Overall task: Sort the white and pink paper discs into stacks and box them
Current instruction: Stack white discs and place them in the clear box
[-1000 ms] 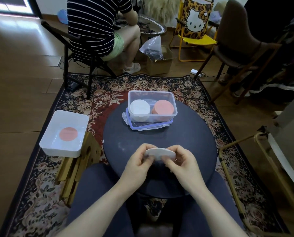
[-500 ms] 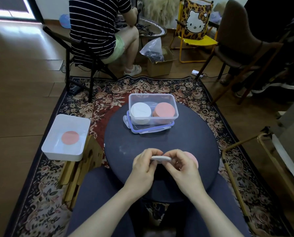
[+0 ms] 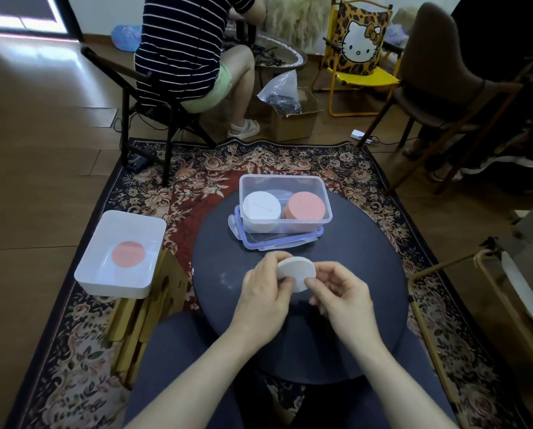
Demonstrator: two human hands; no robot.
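Observation:
A thin stack of white discs is held over the round dark table, tilted with its face toward me. My left hand grips its left edge and my right hand pinches its lower right edge. Beyond them a clear plastic box stands on its blue-rimmed lid; inside are a white disc stack on the left and a pink disc stack on the right. A white tray to the left holds one pink disc.
The white tray rests on a wooden stool left of the table. A person in a striped shirt sits on a chair behind. A cardboard box, a yellow chair and a brown chair stand farther back. A gold frame is at right.
Both hands have lifted the white discs and tilted them from edge-on to face-up. The pink disc seen by my right hand half a second ago is no longer in view.

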